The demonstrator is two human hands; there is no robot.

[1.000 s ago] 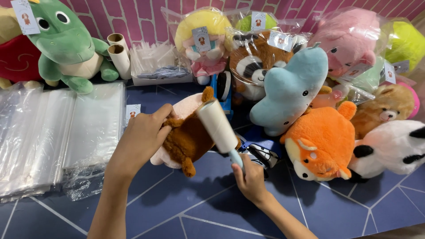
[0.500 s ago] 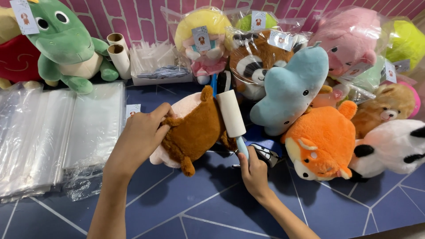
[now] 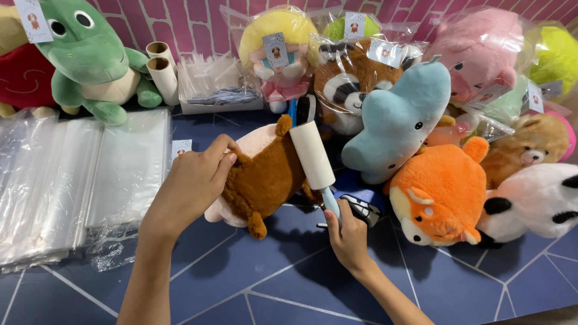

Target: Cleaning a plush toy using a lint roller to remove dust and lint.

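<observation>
Fuzzy brown plush toy [image 3: 265,177], rounded; we pin it with our left hand [image 3: 192,180]. Our right hand [image 3: 348,232] grips the cylindrical white lint roller [image 3: 313,155], tilted against its fur.

I read this as a packing station for a toy shop or small warehouse. Tagged stuffed animals [image 3: 421,108], several sealed in clear bags, are piled against a pink brick wall [image 3: 198,24]. Stacks of empty plastic bags [image 3: 72,174] lie on the blue floor [image 3: 271,283].
</observation>
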